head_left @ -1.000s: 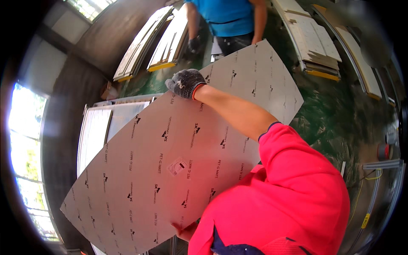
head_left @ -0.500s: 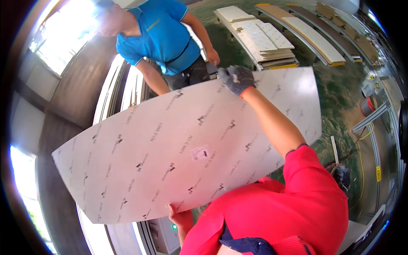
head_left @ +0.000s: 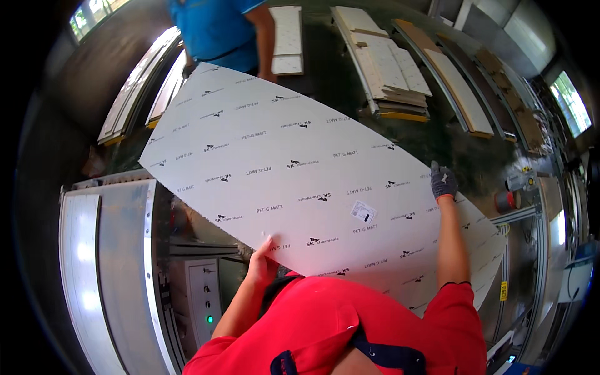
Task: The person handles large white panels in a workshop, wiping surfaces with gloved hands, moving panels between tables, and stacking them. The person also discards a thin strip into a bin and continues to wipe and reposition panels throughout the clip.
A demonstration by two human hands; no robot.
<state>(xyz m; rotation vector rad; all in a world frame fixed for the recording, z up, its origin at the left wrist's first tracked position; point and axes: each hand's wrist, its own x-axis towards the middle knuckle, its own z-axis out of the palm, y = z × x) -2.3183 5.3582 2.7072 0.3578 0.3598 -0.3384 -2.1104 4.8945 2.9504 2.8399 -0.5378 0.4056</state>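
Note:
A large white panel [head_left: 250, 150] with printed film and a small label [head_left: 363, 212] slants across the view in front of me. My bare left hand [head_left: 264, 261] grips its near edge, thumb on top and the other fingers hidden underneath. At the far right edge, my right hand [head_left: 444, 181], in a grey knit glove, is closed round the panel. Beyond the far left corner stands a co-worker in a blue shirt [head_left: 215, 31], close to the panel's edge; whether that person touches it I cannot tell.
A machine with a long metal bed [head_left: 125, 269] stands at the left, with a control box [head_left: 205, 294] showing a green light. Stacked boards [head_left: 387, 69] lie on racks at the far side. A metal frame [head_left: 537, 250] with a red reel [head_left: 505, 201] stands at the right.
The panel has turned clockwise, its left end swinging away and its right end coming nearer. My right hand has moved right and nearer with it. The co-worker appears farther off.

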